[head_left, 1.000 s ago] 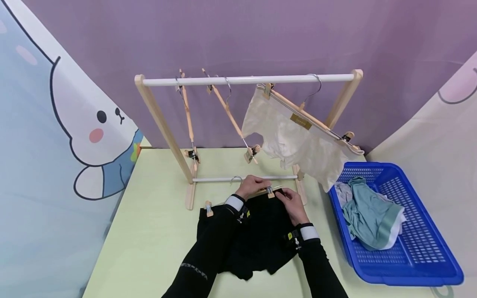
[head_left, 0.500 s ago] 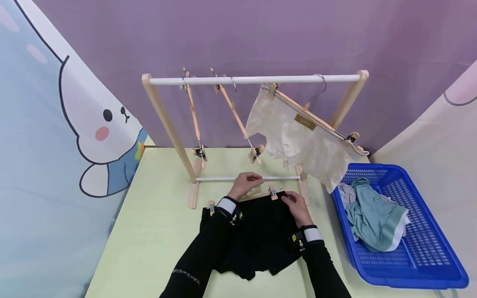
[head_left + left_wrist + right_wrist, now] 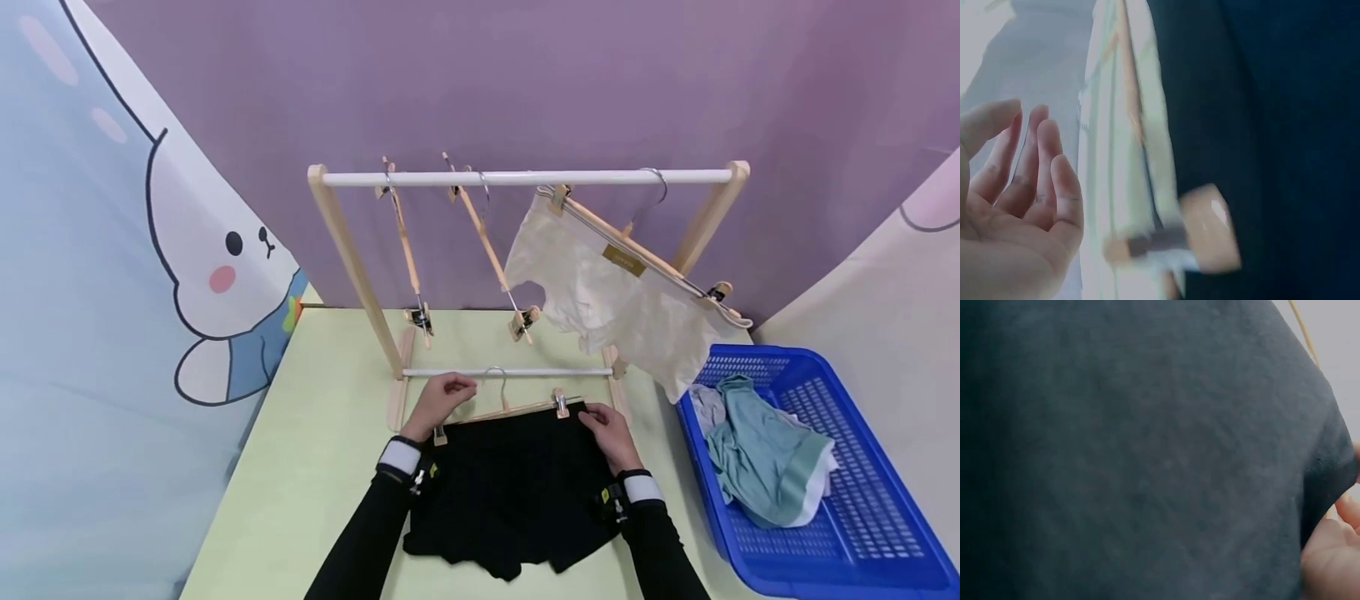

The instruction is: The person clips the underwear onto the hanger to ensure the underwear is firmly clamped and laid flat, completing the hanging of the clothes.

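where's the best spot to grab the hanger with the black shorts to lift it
Probably the metal hook of the wooden hanger, taken from above. It stands up at the bar's middle, free of the black shorts, so the load should hang level. The left hand is nearest; the right hand rests by the right clip.

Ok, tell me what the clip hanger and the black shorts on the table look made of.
Clip hanger: pale bare wood bar with visible tan grain colour, a shiny metal hook and metal-sprung clips. Black shorts: soft matte knit fabric, probably cotton or a blend; they lie limp and creased, without sheen.
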Motion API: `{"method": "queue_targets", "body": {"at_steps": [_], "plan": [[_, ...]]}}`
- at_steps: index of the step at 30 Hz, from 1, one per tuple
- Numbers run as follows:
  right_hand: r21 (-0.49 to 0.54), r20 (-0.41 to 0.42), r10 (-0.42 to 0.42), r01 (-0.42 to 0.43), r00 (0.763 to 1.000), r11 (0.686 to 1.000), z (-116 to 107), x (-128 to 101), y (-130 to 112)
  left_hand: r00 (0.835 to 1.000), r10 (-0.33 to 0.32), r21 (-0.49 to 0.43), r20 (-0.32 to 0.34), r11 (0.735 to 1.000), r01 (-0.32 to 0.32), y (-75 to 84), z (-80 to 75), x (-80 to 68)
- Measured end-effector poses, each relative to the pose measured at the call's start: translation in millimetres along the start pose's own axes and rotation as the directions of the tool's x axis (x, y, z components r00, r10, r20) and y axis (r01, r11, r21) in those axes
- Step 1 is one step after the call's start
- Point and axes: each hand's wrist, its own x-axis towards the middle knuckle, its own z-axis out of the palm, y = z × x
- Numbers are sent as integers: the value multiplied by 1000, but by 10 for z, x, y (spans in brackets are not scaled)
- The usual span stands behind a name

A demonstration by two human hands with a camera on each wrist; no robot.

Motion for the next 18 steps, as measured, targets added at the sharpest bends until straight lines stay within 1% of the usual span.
{"method": "queue_targets", "body": {"at_steps": [3,4,7,9,11,13,15,18], "plan": [[-4,-5,6,-6,1000,1000,-2,-11,22,999,-18,39,-50,999,20,-126,-125,-166],[-7,-6,6,-6,1000,1000,-4,-12,26,997,-38,55,-70,998,42,-151,-160,-221],[-14,0,3,-3,1000,1000,-11,-16,27,989,-61,105,-137,992,75,-233,-231,-373],[-14,3,-1,1,1000,1000,-10,-8,35,984,-53,157,-169,984,80,-265,-266,-476],[-13,3,1,-1,1000,1000,-5,-3,42,982,-55,193,-179,977,90,-304,-276,-566],[-16,2,0,0,1000,1000,-1,-2,53,982,-63,211,-177,972,100,-327,-270,-641],[-18,-4,-1,1,1000,1000,4,-6,55,979,-101,190,-176,973,135,-358,-238,-697],[-22,-8,-5,5,1000,1000,14,-16,43,969,-140,173,-204,969,176,-400,-167,-752]]}}
